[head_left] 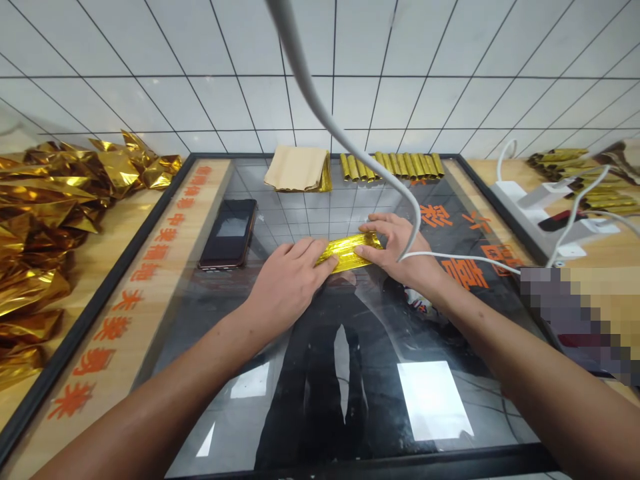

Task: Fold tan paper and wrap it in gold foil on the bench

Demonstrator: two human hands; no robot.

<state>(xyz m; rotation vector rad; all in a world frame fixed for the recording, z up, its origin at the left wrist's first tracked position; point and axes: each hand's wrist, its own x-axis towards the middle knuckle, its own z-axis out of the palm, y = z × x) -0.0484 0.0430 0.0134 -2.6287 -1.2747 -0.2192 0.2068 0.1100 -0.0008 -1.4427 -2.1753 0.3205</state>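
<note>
A folded piece of gold foil paper (349,251) is pinched between the two hands near the middle of the counter (125,293), slightly toward its far edge. The left hand (287,283) is laid palm-down with its fingers closed on the left end of the foil, while the right hand (397,250) is curled over the right end, thumb and fingertips pressed along the strip; the paper is held flat against the glass top, seemingly so that a crease can be pressed or the strip rolled tight. Just left of the hands, a dark smartphone (229,233) is lain face-up on the glass, apart from the foil. At the far edge, a stack of tan paper sheets (296,168) with gold undersides is kept within reach, and beside it a row of finished gold foil rolls (393,165) is lined up side by side, probably to keep them from unrolling or scattering. At the left edge, a loose heap of crumpled gold foil pieces (55,220) is piled on the wood. At the right edge, a white power strip (540,207) with plugged cables is seen, and more gold foil rolls (575,170) lie behind it. A white cable (320,107) is hung across the view above the hands. No container is seen; everything rests directly on the counter.
</note>
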